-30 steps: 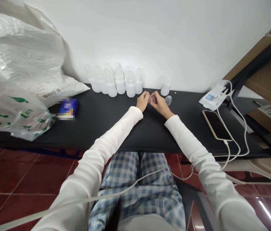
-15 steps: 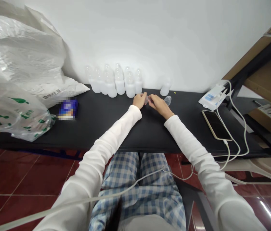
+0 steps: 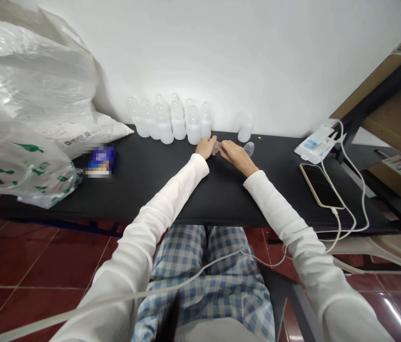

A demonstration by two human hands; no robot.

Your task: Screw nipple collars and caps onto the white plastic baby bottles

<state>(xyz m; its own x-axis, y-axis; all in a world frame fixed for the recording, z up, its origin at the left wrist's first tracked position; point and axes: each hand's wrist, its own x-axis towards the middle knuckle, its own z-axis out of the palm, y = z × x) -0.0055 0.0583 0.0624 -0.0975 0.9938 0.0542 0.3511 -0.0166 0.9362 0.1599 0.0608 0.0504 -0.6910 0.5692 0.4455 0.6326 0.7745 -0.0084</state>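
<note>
Above the black table [image 3: 186, 199], my left hand [image 3: 205, 148] and my right hand [image 3: 235, 156] meet, fingers pinched around a small clear piece [image 3: 216, 147]. Most of it is hidden by the fingers, so its exact kind cannot be told. Just past my right hand, a clear domed cap [image 3: 249, 149] lies on its side. Behind it, near the wall, stands a white bottle [image 3: 245, 131] with no clear dome visible on it. To the left, several white bottles with clear domed caps [image 3: 193, 128] stand upright in a cluster.
Large plastic bags [image 3: 36, 71] fill the left end. A blurred blue packet [image 3: 101, 161] lies in front of them. At right are a phone [image 3: 321, 185] on a white cable, a white power strip [image 3: 314, 144] and cardboard boxes [image 3: 396, 173] beyond a black frame.
My fingers have shifted slightly around the clear piece, the right hand's fingers now closer together. The bottles, the cap and everything else stay in place.
</note>
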